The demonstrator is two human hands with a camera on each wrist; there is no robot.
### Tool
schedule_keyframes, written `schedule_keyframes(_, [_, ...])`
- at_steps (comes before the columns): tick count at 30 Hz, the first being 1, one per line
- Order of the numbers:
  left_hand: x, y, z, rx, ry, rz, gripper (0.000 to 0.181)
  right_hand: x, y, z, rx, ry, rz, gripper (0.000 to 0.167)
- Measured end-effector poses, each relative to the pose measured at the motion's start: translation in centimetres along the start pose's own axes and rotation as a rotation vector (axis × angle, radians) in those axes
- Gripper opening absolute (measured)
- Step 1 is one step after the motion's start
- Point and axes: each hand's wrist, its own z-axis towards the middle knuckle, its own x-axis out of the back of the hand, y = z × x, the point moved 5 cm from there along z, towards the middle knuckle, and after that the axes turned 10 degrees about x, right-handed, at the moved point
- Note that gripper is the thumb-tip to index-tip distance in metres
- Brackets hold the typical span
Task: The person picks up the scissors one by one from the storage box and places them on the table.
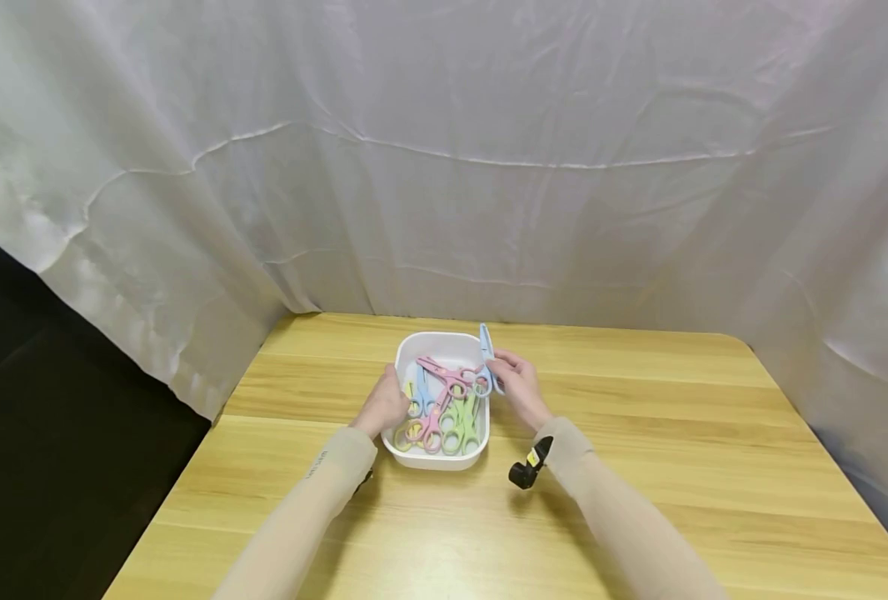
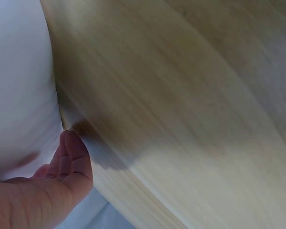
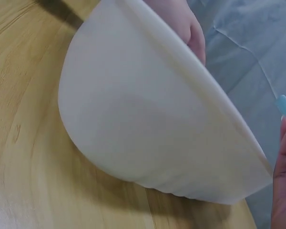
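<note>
The right hand (image 1: 517,387) pinches a pair of blue scissors (image 1: 486,340) at the right rim of the white tub (image 1: 436,462); the left hand (image 1: 384,406) grips the opposite side. Other scissors (image 1: 469,421) (quite a jumble, from where I stand) lie inside.

You're getting glossy wood-grain table (image 1: 661,454) (it's bouncing light), smooth white plastic-looking tub (image 1: 438,462), smooth plastic-looking blue scissors (image 1: 486,346); your sleeves (image 1: 624,512) are reading matt cloth, the curtain (image 1: 444,217) satiny, creased fabric.
</note>
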Motion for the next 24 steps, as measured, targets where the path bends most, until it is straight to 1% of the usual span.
schedule_keyframes(3, [0.0,0.0,0.0,-0.004,0.001,0.005,0.070,0.5,0.1,-0.1,-0.009,0.010,0.059,0.040])
schedule_keyframes(7, [0.0,0.0,0.0,-0.003,0.002,0.006,0.070,1.1,0.5,0.1,-0.031,0.025,0.164,0.040])
schedule_keyframes(10, [0.0,0.0,0.1,0.000,0.002,0.006,0.070,1.7,0.8,0.2,-0.042,0.049,0.205,0.039])
schedule_keyframes(12, [0.0,0.1,0.1,0.000,0.003,0.007,0.070,2.1,0.8,0.1,-0.042,0.057,0.214,0.038])
schedule_keyframes(16, [0.1,0.1,0.0,-0.004,0.007,0.011,0.071,2.9,0.9,0.0,-0.049,0.070,0.234,0.031])
schedule_keyframes(20, [0.1,0.2,0.0,-0.007,0.006,0.009,0.073,3.7,1.0,-0.1,-0.074,0.111,0.260,0.024])
schedule_keyframes(24, [0.1,0.2,-0.1,-0.003,0.003,0.003,0.072,4.5,1.2,-0.1,-0.099,0.144,0.257,0.032])
